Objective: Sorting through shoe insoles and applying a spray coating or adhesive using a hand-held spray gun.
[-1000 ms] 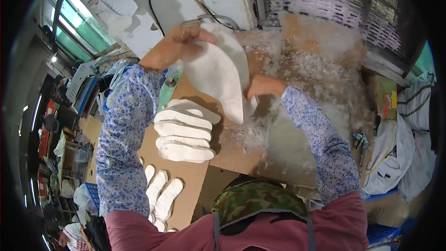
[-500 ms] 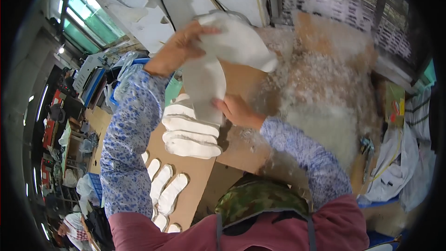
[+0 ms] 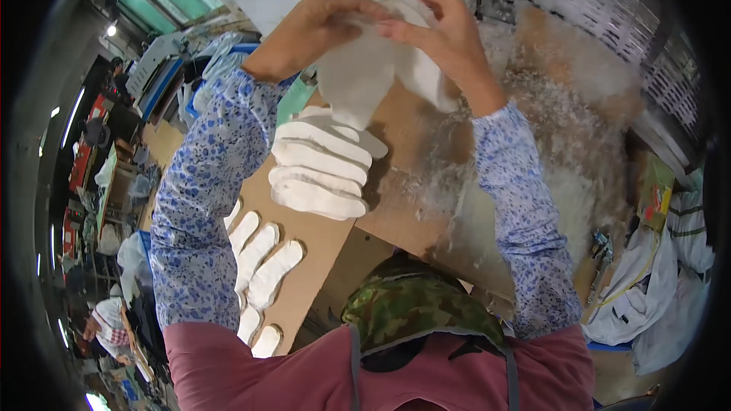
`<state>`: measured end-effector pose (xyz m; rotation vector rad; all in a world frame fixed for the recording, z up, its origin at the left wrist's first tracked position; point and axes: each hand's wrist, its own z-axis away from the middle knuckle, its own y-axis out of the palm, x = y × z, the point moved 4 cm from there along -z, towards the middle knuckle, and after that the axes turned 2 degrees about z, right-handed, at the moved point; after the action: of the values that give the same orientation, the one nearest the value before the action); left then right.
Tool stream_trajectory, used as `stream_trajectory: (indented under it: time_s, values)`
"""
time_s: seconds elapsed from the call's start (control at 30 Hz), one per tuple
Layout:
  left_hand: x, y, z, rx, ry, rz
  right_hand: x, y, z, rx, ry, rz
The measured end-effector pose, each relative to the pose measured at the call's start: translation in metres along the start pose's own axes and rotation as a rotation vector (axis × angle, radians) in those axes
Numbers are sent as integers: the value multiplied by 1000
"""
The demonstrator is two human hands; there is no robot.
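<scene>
Okay, left hand pinches the white piece near its top, right hand spread alongside, grip unclear; light, even tension should avoid creases.

Above the bench, the left hand is gripping a white pad, which is hanging in 2 lobes. The right hand is overlapping the pad's top, its fingers spreading and looking blurred. An insole pile is lying just below; loose insoles are lying toward the lower left. White fluff is covering the bench's right side, and white bags are slumping beyond. Blue-patterned sleeves are meeting a pink shirt.
</scene>
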<state>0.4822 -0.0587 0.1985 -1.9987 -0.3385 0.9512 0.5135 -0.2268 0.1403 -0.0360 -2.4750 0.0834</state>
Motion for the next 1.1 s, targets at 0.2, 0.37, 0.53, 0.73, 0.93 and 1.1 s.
stream_trajectory:
  time_s: [0.2,0.37,0.53,0.73,0.93,1.1]
  values:
    - [20,3,38,-224,-134,327,-79,72,124,726,755,-510]
    - [38,1,102,-212,-97,-117,-160,51,196,907,872,-212]
    - [46,-14,155,-307,-195,57,-74,77,110,691,394,-23]
    - [54,-5,163,-393,-124,130,-40,159,100,738,556,-421]
    - [139,18,248,-574,-486,413,-47,240,125,951,641,-587]
    - [214,107,363,-944,-798,430,-124,324,185,1196,367,89]
